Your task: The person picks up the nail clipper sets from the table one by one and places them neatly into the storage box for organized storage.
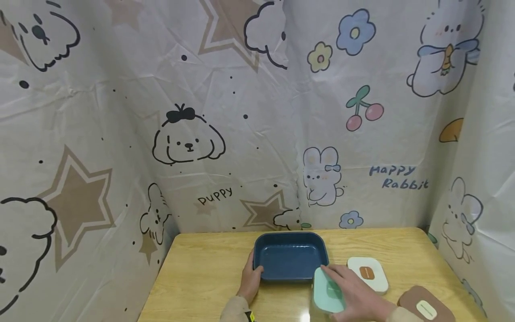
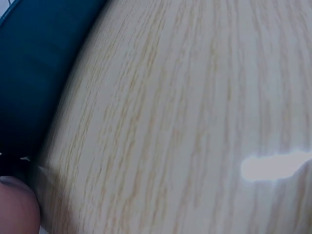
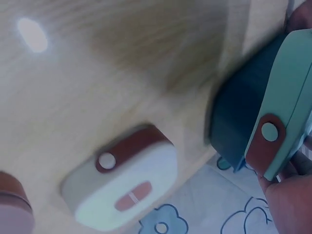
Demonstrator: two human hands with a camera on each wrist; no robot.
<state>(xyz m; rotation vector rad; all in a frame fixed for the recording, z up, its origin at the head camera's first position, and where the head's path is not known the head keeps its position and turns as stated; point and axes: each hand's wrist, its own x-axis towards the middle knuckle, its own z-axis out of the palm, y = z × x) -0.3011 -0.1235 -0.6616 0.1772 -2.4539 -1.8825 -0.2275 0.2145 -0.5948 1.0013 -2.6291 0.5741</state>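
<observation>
A dark blue rectangular tray [image 1: 289, 259] with rounded corners stands on the table, its inside bare. My left hand [image 1: 251, 282] grips the tray's left side, thumb at the front left corner. In the left wrist view, the tray's wall [image 2: 41, 73] and one fingertip [image 2: 18, 209] show at the edge. With my right hand [image 1: 358, 293] I hold a mint green lidded box [image 1: 324, 290] tilted at the tray's front right corner. On the box, the right wrist view shows a brown strap [image 3: 263, 151] with a pale snap.
Right of the tray lies a white box [image 1: 377, 272] with a brown label. A brown box [image 1: 410, 297] with a cream label sits nearer the right front. Printed cloth [image 1: 261, 134] hangs behind and beside the wooden table [image 1: 201, 277].
</observation>
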